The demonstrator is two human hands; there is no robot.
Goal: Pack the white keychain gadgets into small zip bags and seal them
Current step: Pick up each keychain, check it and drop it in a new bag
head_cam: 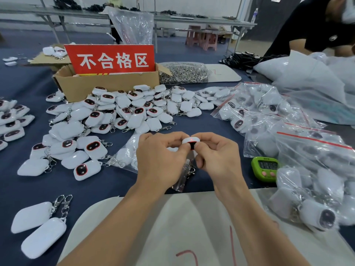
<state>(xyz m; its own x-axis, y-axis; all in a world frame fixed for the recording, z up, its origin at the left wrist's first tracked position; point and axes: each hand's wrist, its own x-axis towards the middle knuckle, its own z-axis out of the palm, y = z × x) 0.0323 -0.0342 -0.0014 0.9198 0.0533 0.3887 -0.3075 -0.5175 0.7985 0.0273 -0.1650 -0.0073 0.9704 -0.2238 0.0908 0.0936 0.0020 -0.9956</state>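
Both my hands meet over the blue cloth at the middle. My left hand [160,157] and my right hand [216,156] pinch one white keychain gadget [190,141] between their fingertips; a small red light shows on its top edge. Its metal clasp [190,169] hangs below, over a small clear zip bag [181,179] that dangles under my hands. I cannot tell which hand holds the bag. A big heap of loose white gadgets [119,112] lies beyond my hands. Bagged gadgets [307,150] pile up at the right.
A cardboard box [107,84] with a red sign [112,59] stands behind the heap. A bag of metal clasps [184,72] lies to its right. A green timer [266,168] sits right of my hands. A person in black [315,25] is at the far right.
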